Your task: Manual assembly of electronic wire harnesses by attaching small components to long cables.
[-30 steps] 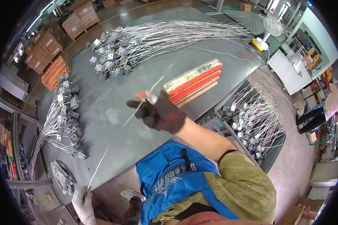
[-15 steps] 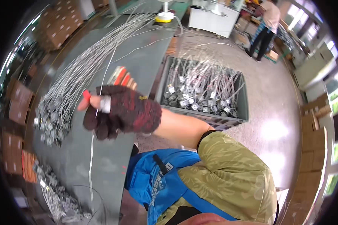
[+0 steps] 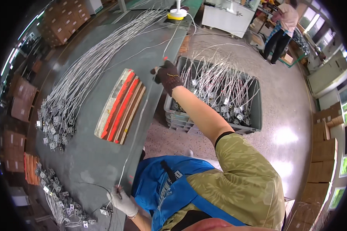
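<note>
My left hand (image 3: 122,203), in a white glove, pinches a thin white cable (image 3: 138,127) low over the near edge of the grey table (image 3: 90,163). Beside it is a small silver-and-black fitting (image 3: 105,211) with a dark wire; whether it joins the cable is unclear. Farther up, my right hand (image 3: 168,76) wears a dark fingerless glove with red on one fingertip. Its fingers are closed around the same cable at the table's right edge. Between the hands the cable runs slightly slack, then continues past the right hand toward the far end.
A red-striped wooden block (image 3: 121,109) lies mid-table. Left of it stretches a long cable bundle (image 3: 100,54) ending in metal fittings (image 3: 58,127). A grey crate (image 3: 257,111) of cabled fittings stands to the right. A white-and-yellow device (image 3: 176,15) sits far off; another person (image 3: 283,29) stands beyond.
My right hand has moved away and to the right, uncovering the striped block. My left hand has come into view at the lower edge. The cable has shifted right.
</note>
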{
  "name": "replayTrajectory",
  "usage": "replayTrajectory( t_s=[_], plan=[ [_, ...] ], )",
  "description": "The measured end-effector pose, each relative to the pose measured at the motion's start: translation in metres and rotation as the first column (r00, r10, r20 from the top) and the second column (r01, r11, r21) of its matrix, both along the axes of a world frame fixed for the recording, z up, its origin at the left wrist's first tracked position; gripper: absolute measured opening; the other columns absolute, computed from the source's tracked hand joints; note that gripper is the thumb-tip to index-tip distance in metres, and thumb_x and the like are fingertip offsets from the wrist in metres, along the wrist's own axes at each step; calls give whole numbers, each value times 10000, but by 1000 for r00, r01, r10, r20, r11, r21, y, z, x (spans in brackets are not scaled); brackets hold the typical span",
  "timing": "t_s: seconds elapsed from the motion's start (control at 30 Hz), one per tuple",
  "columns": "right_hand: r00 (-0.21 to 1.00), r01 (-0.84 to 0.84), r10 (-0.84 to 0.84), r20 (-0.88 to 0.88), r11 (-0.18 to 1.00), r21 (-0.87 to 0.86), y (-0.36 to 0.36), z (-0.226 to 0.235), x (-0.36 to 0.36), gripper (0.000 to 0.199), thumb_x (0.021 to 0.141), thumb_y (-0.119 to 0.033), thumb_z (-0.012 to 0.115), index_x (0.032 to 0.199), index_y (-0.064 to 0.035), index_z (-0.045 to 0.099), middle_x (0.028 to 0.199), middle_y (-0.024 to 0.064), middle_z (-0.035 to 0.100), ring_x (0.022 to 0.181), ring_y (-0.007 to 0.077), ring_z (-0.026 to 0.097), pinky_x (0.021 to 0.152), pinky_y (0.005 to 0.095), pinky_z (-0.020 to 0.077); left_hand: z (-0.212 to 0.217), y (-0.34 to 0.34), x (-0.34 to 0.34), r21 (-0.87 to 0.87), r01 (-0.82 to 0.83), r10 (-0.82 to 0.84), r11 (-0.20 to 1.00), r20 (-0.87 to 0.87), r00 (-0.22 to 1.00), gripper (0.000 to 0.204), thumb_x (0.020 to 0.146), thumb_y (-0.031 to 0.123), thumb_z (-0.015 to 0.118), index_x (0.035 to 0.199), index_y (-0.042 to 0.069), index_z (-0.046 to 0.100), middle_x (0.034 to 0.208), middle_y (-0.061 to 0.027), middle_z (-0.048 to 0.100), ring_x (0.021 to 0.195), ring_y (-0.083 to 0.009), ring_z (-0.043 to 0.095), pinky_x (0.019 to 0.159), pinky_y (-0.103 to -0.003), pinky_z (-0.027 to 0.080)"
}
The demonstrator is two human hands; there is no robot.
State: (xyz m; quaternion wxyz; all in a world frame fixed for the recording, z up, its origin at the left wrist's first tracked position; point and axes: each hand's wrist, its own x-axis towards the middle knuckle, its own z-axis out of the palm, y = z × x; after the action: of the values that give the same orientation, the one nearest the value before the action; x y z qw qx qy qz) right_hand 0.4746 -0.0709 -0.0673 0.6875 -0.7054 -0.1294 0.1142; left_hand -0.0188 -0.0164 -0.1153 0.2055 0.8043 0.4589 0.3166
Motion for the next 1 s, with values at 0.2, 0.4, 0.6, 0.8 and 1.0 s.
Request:
replayTrajectory(
  t_s=[0.2,0.4,0.6,0.8,1.0],
  plan=[
    [707,380,337,622,561,-736,6,-44,17,366,908,-272,599,1198,-71,696,1149,152,680,1142,343,628,964,452,485,-17,2,3,114,108,-103,988,-49,993,164,864,34,724,1012,24,654,896,-126,634,866,-334,586,790,-450,457],
    [562,513,403,722,515,-687,6,-60,27,356,905,-383,610,1065,-87,727,1160,105,595,1189,290,540,1010,442,416,-17,3,8,89,50,-48,995,-21,999,194,861,33,727,1042,33,656,906,-114,636,870,-325,584,786,-437,456],
    [585,509,397,707,499,-701,6,-68,42,339,883,-404,616,1002,-101,710,1123,83,594,1151,271,544,975,429,413,-6,3,19,143,61,-48,988,-93,995,125,856,29,725,973,47,685,890,-97,627,848,-315,572,789,-432,454],
    [586,554,401,704,435,-710,8,-70,64,335,880,-428,609,993,-130,714,1096,69,576,1098,256,537,935,429,410,0,1,31,165,77,-55,983,-133,990,131,850,29,730,976,58,706,900,-92,634,881,-316,575,800,-432,458],
    [611,532,416,674,415,-738,5,-71,71,357,919,-432,582,1033,-128,730,1146,64,581,1164,251,537,960,442,404,3,-6,37,141,104,-89,984,-111,990,145,834,-4,735,969,34,703,910,-90,634,903,-309,584,807,-421,472]
  ],
)
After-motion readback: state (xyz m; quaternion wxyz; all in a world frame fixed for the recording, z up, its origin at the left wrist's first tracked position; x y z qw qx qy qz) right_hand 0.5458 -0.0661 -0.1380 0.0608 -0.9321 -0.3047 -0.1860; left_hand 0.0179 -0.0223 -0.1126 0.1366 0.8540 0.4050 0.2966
